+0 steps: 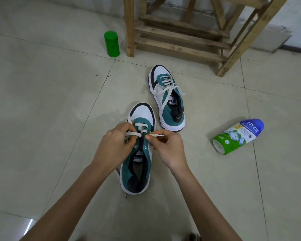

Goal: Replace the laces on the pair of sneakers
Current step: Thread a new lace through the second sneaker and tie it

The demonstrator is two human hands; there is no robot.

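- As the head camera shows it, the near sneaker [137,171] stands at centre on the tiled floor [50,101], toe pointing away from the person, with wide open tile to its left and a narrower stretch to its right
- Far sneaker [169,108]: beyond and to the right of the near one, parted from it by a thin strip of floor, toe towards a wooden frame [179,40] whose legs and slats close off the far side
- Green canister [112,44]: upright, just beside the frame's left leg
- Powder bottle [238,136]: lying on its side, well to the right of both sneakers
- Cut off or hidden: the frame's top runs out at the upper edge; both forearms leave at the lower edge; the left hand covers the near sneaker's left eyelets; a dark item inside the far sneaker cannot be identified
- White lace [140,125]: threaded through the near sneaker's front eyelets only, the two rearmost eyelets showing unthreaded
- Left hand [111,146]: fingers [124,126] curled round a strand of the lace at the sneaker's left side
- Right hand [169,148]: thumb and forefinger pressed together, pinching the lace just behind its stiff tip [157,135], which points right; the other fingers curl loosely beneath
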